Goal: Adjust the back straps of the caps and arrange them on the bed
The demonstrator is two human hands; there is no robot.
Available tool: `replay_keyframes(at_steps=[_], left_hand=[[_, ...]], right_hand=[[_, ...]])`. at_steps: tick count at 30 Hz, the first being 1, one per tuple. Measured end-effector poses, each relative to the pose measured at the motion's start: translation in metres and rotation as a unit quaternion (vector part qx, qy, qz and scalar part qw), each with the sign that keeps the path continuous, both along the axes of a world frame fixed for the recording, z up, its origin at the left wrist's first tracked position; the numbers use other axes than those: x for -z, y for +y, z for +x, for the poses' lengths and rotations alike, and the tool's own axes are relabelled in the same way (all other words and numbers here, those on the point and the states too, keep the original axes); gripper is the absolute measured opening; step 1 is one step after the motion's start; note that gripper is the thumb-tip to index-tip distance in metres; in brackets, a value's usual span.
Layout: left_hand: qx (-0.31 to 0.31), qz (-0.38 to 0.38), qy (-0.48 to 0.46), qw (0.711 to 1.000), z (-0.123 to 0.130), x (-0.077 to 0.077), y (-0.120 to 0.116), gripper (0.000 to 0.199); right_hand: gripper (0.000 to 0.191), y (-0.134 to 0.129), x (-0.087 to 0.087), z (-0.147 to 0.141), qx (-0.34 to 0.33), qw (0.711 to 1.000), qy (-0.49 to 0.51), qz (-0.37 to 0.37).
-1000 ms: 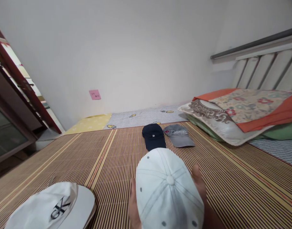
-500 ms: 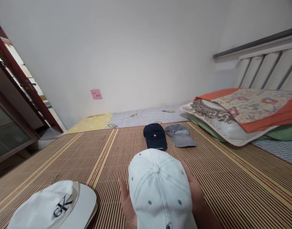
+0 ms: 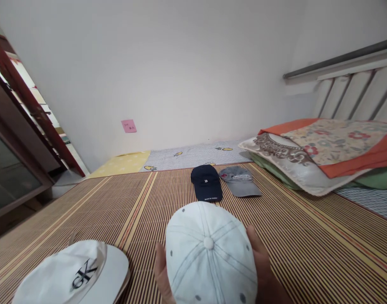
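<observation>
Between my two hands is a pale, nearly white baseball cap [image 3: 209,253], its crown and top button facing me. My left hand [image 3: 163,270] grips its left side, the thumb or a finger showing along the edge. On the right side my right hand [image 3: 263,266] holds it too, most fingers hidden behind the fabric. A white cap with black CK lettering [image 3: 69,272] lies at the lower left. Beyond the held cap rest a navy cap [image 3: 206,183] and a grey cap [image 3: 240,181], side by side, brims toward me.
A striped bamboo mat [image 3: 98,211] covers the bed. Folded bedding with a pillow [image 3: 285,160] and a floral orange-edged cloth [image 3: 339,139] is piled at the right, near a radiator [image 3: 348,93]. A pink note [image 3: 129,126] sticks to the wall. A doorway stands at far left.
The held cap has tipped so its top button sits lower and more of the crown's top shows; its lower front has dropped out of view. Both hands have moved slightly down with it.
</observation>
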State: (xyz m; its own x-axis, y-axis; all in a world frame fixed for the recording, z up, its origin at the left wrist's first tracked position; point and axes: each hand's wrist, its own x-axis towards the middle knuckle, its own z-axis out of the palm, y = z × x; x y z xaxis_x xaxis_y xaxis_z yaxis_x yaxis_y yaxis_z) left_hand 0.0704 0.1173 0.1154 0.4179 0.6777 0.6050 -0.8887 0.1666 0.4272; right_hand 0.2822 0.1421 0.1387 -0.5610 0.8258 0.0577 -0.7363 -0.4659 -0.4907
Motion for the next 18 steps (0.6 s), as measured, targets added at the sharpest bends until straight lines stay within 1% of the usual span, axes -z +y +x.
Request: replay_keyframes(at_steps=[3,6,9,11,14,18], left_hand=[[0.014,-0.008,0.004,1.000,0.008,-0.013,-0.001,0.070],[0.027,-0.027,0.012,0.999,0.017,-0.025,0.001,0.078],[0.021,-0.053,0.009,0.998,0.025,-0.033,0.003,0.086],[0.012,-0.067,0.005,0.998,0.029,-0.036,0.005,0.086],[0.009,-0.069,0.004,0.998,0.030,-0.036,0.008,0.082],[0.003,-0.075,-0.002,0.997,0.019,-0.024,0.012,0.085]], right_hand=[[0.065,0.005,-0.003,0.001,0.002,1.000,0.002,-0.011],[0.061,0.013,-0.007,0.000,0.027,0.999,0.014,-0.040],[0.062,0.018,-0.007,-0.002,0.049,0.995,0.019,-0.081],[0.061,0.020,-0.007,-0.002,0.061,0.993,0.019,-0.095],[0.062,0.019,-0.009,-0.003,0.076,0.993,0.019,-0.090],[0.062,0.017,-0.008,-0.008,0.086,0.993,0.011,-0.081]])
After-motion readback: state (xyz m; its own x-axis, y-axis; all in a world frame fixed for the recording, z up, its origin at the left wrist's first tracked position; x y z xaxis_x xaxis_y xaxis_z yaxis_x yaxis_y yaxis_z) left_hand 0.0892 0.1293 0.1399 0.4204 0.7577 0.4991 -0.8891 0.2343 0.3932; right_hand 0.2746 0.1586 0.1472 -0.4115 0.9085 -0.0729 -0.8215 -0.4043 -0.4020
